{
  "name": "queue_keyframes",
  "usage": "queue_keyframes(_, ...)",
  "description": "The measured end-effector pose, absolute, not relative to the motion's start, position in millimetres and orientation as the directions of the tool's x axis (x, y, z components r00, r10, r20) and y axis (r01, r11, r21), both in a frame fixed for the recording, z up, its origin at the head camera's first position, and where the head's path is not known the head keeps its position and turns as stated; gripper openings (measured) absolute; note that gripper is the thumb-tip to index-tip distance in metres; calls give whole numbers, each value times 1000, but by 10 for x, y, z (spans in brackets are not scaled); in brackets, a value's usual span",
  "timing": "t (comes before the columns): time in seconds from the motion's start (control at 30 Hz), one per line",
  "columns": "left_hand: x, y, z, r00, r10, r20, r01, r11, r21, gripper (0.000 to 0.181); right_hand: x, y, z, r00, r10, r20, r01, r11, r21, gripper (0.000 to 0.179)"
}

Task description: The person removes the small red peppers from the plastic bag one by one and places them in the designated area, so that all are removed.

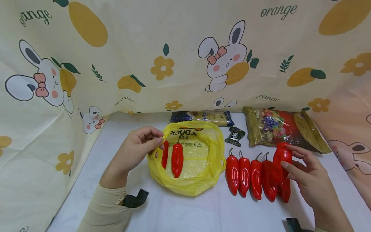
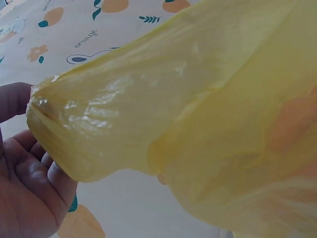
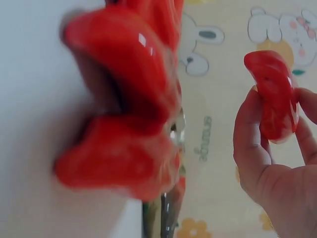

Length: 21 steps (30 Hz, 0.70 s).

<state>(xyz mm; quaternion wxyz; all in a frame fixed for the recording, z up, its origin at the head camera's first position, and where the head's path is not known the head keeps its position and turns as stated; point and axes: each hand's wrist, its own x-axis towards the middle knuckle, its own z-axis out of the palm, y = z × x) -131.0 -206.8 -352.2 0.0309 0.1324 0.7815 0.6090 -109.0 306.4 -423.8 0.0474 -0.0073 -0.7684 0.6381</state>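
Observation:
My left hand (image 1: 142, 143) pinches the rim of a yellow plastic bag (image 1: 188, 190), and the left wrist view shows the bag's edge (image 2: 99, 114) bunched at the fingertips. Through the bag's wide mouth two red chili peppers (image 1: 177, 160) are visible inside. To the right, my right hand (image 1: 308, 175) holds a glossy red pepper (image 1: 280, 159) between thumb and fingers, raised above a row. That same pepper (image 3: 272, 96) shows in the right wrist view. Several red peppers (image 1: 244, 175) lie side by side on the white table, and the held one partly covers the rightmost.
Behind the bag lies a blue and gold packet (image 1: 203, 118). A small dark wrapped packet (image 1: 235, 136) sits right of the bag. At the back right is a large red and gold bag (image 1: 287, 129). A printed cloth (image 1: 179, 32) hangs behind the white table (image 1: 174, 212).

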Motion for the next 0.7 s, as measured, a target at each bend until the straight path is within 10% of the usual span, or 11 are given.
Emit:
queue_keyframes(0.47, -1303, -2063, -3518, -962, 248, 118, 176, 227, 958, 15, -1089, 3537, -4409, -984, 177, -36, 59, 130, -990, 63)
queue_keyframes(0.7, -1310, -2062, -3522, -963, 247, 110, 167, 225, 960, 15, -1141, 3757, -4498, -962, 146, -233, 272, 396, -877, 60)
